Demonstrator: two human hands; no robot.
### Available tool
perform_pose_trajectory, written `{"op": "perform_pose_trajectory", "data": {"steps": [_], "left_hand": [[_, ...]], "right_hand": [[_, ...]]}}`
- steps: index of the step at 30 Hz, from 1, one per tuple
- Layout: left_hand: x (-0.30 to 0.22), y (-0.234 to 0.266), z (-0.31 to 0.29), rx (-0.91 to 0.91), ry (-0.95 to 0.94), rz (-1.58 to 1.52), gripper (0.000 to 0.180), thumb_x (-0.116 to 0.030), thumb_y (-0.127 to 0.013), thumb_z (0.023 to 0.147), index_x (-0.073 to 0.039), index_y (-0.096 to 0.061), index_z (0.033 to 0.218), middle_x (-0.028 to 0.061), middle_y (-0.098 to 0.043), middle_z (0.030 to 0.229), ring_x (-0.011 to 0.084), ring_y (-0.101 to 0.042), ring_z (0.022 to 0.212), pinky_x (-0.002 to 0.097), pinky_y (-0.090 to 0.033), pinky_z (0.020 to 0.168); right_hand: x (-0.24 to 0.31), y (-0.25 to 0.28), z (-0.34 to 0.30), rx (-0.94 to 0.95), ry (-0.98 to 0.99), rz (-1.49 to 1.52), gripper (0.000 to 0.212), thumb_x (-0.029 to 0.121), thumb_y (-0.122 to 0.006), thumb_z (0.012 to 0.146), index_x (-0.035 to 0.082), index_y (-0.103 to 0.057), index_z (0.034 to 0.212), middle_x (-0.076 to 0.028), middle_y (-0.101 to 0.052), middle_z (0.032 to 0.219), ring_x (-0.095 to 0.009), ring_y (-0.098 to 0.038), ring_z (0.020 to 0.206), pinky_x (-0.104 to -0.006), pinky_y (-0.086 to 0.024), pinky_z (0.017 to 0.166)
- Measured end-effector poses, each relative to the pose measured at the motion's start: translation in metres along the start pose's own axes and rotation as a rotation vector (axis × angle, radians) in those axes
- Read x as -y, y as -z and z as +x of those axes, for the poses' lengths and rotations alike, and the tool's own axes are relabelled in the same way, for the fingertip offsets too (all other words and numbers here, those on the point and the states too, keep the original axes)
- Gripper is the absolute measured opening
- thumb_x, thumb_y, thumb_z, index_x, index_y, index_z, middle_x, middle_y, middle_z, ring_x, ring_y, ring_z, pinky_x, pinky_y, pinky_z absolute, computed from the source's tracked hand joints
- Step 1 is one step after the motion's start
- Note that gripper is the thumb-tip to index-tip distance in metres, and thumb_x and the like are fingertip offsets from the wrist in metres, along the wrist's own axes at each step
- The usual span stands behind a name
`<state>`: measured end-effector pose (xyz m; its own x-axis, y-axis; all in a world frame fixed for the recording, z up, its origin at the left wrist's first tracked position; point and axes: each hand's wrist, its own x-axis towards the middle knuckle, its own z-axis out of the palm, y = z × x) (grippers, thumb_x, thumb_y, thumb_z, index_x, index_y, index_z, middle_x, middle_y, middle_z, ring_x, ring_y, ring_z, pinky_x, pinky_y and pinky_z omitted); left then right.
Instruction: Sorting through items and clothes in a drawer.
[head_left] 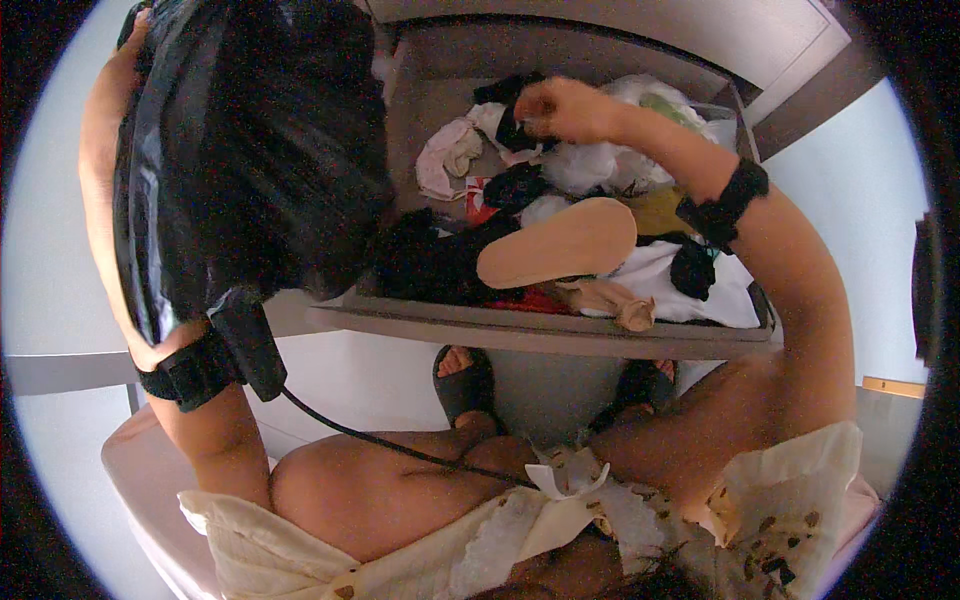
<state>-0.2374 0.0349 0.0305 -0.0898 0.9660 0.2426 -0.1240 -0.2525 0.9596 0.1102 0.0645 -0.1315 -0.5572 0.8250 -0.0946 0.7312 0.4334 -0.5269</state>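
A large black plastic bag (pixel 260 150) hangs on the left, partly over the open drawer. My left hand (pixel 138 32) grips it near its upper left edge, with most of the fingers out of sight. My right hand (pixel 568 110) is over the far middle of the drawer (pixel 440 320), its fingers bent together; what they hold, if anything, cannot be made out. Black cloth (pixel 508 92) lies right beside those fingers. Close by are a pale pink cloth piece (pixel 450 158) and clear plastic bags (pixel 590 165).
A beige insole (pixel 560 243) lies across the drawer's jumbled contents. Around it are white cloth (pixel 690 285), black clothing (pixel 430 265), a tan bundle (pixel 625 303) and a red-and-white packet (pixel 480 198). Black straps circle both wrists, and a cable (pixel 380 440) runs from the left one across my lap.
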Motion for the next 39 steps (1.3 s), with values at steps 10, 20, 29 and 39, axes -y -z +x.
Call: {"op": "perform_pose_trajectory", "data": {"steps": [10, 20, 29, 39], "left_hand": [[0.002, 0.037, 0.016, -0.007, -0.047, -0.093, 0.030, -0.023, -0.044, 0.086, 0.000, -0.052, 0.106, 0.0103, -0.058, 0.096, 0.0198, -0.057, 0.084, 0.0285, -0.045, 0.078], [-0.005, 0.048, 0.005, 0.033, 0.063, -0.009, 0.030, -0.027, -0.048, 0.086, -0.004, -0.053, 0.103, 0.0082, -0.060, 0.094, 0.0171, -0.059, 0.081, 0.0298, -0.046, 0.074], [-0.009, 0.039, -0.024, -0.040, 0.028, 0.052, 0.030, -0.027, -0.048, 0.086, -0.004, -0.053, 0.104, 0.0080, -0.060, 0.094, 0.0170, -0.059, 0.081, 0.0297, -0.047, 0.073], [-0.002, 0.031, -0.047, -0.101, 0.051, 0.111, 0.030, -0.028, -0.048, 0.086, -0.004, -0.053, 0.104, 0.0078, -0.060, 0.093, 0.0168, -0.059, 0.080, 0.0296, -0.048, 0.072]], "right_hand": [[-0.021, -0.040, 0.032, 0.456, -0.338, -0.730, 0.040, 0.039, -0.046, 0.080, 0.015, -0.051, 0.111, -0.008, -0.050, 0.113, -0.026, -0.038, 0.112, -0.0452, -0.030, 0.088], [-0.053, -0.042, 0.072, 0.105, -0.376, -0.585, 0.051, 0.032, -0.060, 0.071, 0.011, -0.043, 0.114, -0.015, -0.053, 0.107, -0.035, -0.046, 0.103, -0.0423, -0.041, 0.082], [-0.049, -0.066, 0.076, 0.181, -0.410, -0.809, 0.091, 0.036, -0.070, 0.062, 0.008, -0.017, 0.131, -0.013, -0.049, 0.116, -0.032, -0.044, 0.107, -0.0572, -0.025, 0.087], [-0.036, -0.082, 0.112, 0.119, -0.142, -0.535, 0.088, 0.030, -0.070, 0.061, 0.019, -0.018, 0.131, -0.012, -0.030, 0.130, -0.036, -0.040, 0.110, -0.0575, -0.028, 0.085]]}}
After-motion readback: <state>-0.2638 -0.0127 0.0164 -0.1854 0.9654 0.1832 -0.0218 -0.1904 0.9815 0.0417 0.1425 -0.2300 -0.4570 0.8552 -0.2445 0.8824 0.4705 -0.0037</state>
